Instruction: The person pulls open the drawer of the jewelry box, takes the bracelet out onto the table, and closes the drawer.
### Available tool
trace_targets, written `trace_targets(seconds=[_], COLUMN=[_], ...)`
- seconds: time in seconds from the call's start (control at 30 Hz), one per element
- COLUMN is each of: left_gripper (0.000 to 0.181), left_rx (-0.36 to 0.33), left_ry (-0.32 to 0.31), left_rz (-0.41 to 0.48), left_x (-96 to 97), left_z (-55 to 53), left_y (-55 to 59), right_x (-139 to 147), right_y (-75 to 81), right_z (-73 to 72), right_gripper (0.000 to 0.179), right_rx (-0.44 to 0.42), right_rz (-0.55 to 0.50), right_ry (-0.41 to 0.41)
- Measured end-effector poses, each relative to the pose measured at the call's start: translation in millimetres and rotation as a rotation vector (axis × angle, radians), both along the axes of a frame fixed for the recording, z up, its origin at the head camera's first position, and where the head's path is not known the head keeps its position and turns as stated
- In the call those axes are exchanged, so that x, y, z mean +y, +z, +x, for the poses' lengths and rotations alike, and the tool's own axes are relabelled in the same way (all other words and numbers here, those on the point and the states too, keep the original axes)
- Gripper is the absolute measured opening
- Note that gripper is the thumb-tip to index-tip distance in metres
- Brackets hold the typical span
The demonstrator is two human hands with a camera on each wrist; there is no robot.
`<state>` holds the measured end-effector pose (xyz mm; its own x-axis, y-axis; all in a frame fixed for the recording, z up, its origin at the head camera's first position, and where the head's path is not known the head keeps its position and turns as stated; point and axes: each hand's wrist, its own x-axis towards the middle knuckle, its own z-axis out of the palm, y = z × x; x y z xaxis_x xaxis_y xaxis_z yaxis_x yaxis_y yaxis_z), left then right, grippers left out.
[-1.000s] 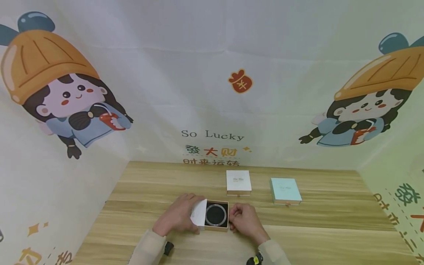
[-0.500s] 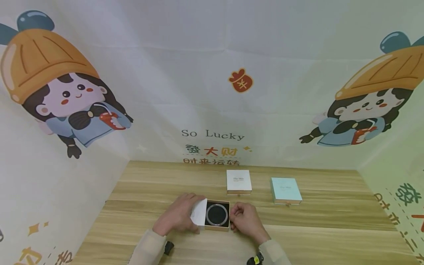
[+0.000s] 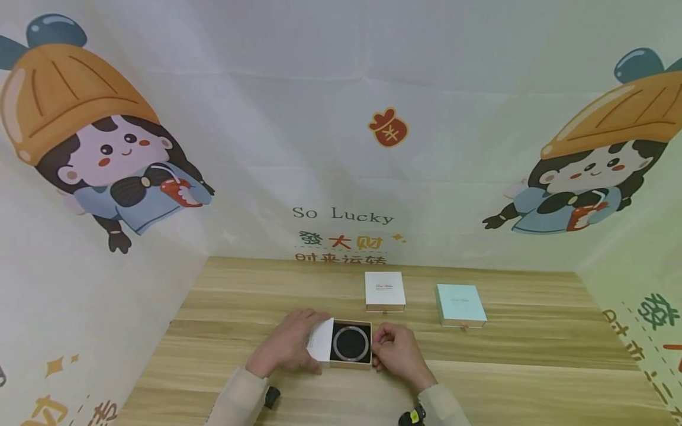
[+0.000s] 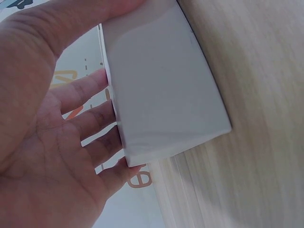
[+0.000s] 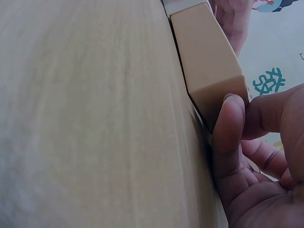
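Note:
A white box sleeve (image 3: 321, 341) lies flat near the front middle of the table in the head view. My left hand (image 3: 289, 343) holds it from the left, thumb on the front side and fingers along the far side; the left wrist view shows this grip on the sleeve (image 4: 161, 90). Out of its right side sticks a tan drawer (image 3: 351, 365) with a black lining, and in it lies a clear-looking bangle (image 3: 336, 344). My right hand (image 3: 399, 353) pinches at the drawer's right end, with thumb and index finger against the drawer (image 5: 206, 52) in the right wrist view; a pull tab there would be hidden.
Behind the hands stands a closed white box (image 3: 385, 289) with a tan front. To its right is a closed mint-green box (image 3: 460, 303). A printed cloth (image 3: 341, 148) hangs behind the wooden table (image 3: 256, 284) and along both sides.
The drawer has slid slightly farther right out of the sleeve, and my right hand has moved right with it. My left hand stays on the sleeve.

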<state>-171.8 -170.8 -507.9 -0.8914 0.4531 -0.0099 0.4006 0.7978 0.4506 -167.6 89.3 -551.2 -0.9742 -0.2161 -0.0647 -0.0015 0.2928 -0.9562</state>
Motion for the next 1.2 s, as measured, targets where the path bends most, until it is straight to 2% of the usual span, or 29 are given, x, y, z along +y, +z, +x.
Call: trace_targets(seconds=[0.53,1.0,1.2], left_gripper=[0.103,0.104,0.103], left_rx=[-0.008,-0.021,-0.016], left_ry=[0.019,0.037,0.038], left_rz=[-0.010,-0.005,-0.003], left_x=[0.0,0.4,1.4], left_z=[0.3,2.5,1.0], left_y=[-0.3,-1.2,-2.7], right_x=[-1.5,1.3,9.1], right_y=[-0.8,1.4,9.1], right_z=[0.1,2.9,5.2], right_gripper=[0.009,0.005,0.011], right_rx=[0.027,-0.060,-0.042], right_rz=[0.017,0.000,0.002], right_ry=[-0.026,-0.029,-0.027])
